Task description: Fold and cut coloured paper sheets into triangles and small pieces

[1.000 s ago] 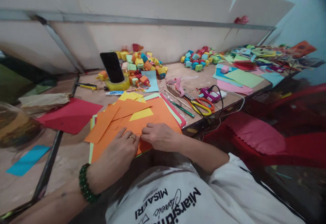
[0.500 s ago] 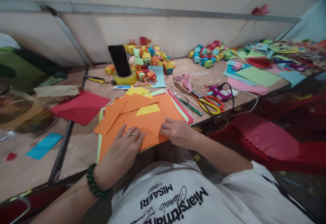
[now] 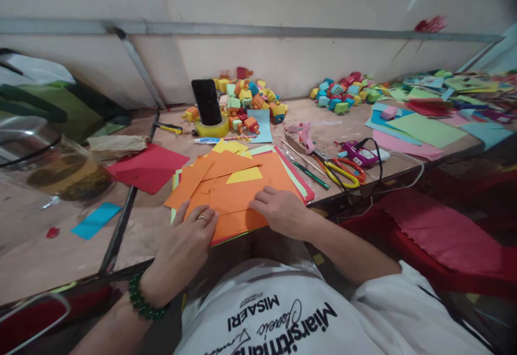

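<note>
Rectangular orange paper sheet [image 3: 238, 199]: atop multicoloured paper stack [image 3: 304, 187], brown desk [image 3: 147, 228] edge. Near-edge fold apparently begun; crease likely unfinished. Left hand [image 3: 188, 239]: fingers slightly spread. Right hand [image 3: 283, 213]: fingers curled, pinch indiscernible.

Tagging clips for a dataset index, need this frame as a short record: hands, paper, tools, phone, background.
left hand: laid on orange paper; ring on a finger, green bead bracelet at wrist
right hand: fingers curled on the same paper; grip unclear
loose paper: red sheet and blue strip, left of the stack
tools: green pen, scissors, pink glue gun, right of the stack
phone: propped at yellow tape roll
background: two heaps of multicoloured cubes
</note>
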Available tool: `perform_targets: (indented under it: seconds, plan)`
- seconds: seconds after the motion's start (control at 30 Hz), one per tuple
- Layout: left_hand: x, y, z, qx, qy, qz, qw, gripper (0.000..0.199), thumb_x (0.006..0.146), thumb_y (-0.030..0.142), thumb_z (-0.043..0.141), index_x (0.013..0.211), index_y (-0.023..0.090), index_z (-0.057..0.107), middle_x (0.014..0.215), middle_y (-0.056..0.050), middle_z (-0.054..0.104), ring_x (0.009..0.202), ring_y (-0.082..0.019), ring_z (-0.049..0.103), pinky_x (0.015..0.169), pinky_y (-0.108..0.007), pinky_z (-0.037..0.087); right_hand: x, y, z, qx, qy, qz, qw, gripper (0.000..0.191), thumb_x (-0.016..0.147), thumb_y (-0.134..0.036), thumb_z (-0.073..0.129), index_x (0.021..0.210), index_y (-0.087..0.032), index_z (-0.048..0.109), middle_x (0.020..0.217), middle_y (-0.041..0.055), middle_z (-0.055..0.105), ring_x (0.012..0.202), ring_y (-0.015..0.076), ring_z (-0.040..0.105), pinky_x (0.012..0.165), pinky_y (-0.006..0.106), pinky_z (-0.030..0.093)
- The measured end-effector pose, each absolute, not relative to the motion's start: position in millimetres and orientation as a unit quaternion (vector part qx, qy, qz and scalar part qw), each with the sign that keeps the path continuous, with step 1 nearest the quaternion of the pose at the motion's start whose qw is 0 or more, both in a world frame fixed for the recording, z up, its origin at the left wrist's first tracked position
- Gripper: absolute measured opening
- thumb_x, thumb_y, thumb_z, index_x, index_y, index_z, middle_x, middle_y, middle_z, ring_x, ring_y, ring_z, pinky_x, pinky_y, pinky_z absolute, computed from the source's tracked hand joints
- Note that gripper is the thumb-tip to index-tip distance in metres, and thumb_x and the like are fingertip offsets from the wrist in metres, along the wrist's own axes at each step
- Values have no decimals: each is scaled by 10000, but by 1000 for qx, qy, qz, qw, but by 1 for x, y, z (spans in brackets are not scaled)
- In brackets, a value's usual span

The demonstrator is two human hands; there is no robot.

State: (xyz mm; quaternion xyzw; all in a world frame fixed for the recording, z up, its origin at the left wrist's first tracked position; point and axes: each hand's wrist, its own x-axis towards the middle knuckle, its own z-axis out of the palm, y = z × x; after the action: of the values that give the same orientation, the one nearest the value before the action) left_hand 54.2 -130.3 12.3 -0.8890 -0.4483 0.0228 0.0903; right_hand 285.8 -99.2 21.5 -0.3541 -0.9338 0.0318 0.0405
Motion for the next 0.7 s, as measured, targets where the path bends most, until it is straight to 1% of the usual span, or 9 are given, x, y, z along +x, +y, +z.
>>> perform_targets:
  seconds: [0.1, 0.2, 0.33, 0.47, 0.6, 0.7]
  plan:
    - [65, -128, 20, -887, -447, 36, 105, 435, 783, 10, 440, 1109, 146, 693, 990, -159, 721, 971, -300, 658, 1010, -523, 423, 268, -93, 16, -318, -948, 31, 6, 201, 908, -70, 492, 1046, -133, 624, 966, 103, 630, 900, 219, 497, 599, 308, 392]
    - [71, -128, 21, -886, -444, 34, 132, 472, 793, 9, 417, 1154, 149, 686, 914, -155, 722, 884, -293, 671, 987, -519, 443, 269, -87, -3, -303, -952, 25, 13, 157, 931, -110, 486, 987, -135, 630, 927, 90, 618, 878, 212, 484, 600, 305, 385]
    - [66, -130, 13, -887, -437, 9, 151, 458, 776, -5, 392, 1088, 95, 711, 983, -188, 729, 937, -315, 670, 992, -541, 427, 295, -90, -20, -319, -947, 18, 39, 176, 940, -106, 460, 976, -139, 630, 922, 84, 606, 855, 201, 468, 625, 303, 384]
    - [58, -134, 5, -882, -450, -22, 136, 465, 756, -1, 396, 1099, 76, 701, 1070, -195, 725, 1005, -318, 662, 1014, -546, 395, 325, -97, -23, -371, -927, 29, 52, 229, 904, -46, 463, 1001, -133, 652, 913, 82, 612, 858, 204, 465, 667, 304, 390]
    - [55, -138, 1, -875, -471, -29, 113, 468, 789, 30, 392, 1139, 110, 691, 1173, -181, 701, 1073, -304, 643, 1046, -530, 364, 344, -102, -27, -409, -909, 13, 80, 270, 860, 6, 467, 955, -142, 672, 874, 81, 612, 846, 205, 462, 670, 301, 382]
    - [53, -142, 1, -866, -490, -30, 96, 484, 809, 42, 372, 1166, 142, 682, 1199, -163, 692, 1088, -305, 630, 1033, -544, 384, 349, -105, -30, -421, -901, -3, 107, 262, 854, 11, 472, 900, -149, 674, 856, 76, 618, 823, 198, 464, 663, 292, 371]
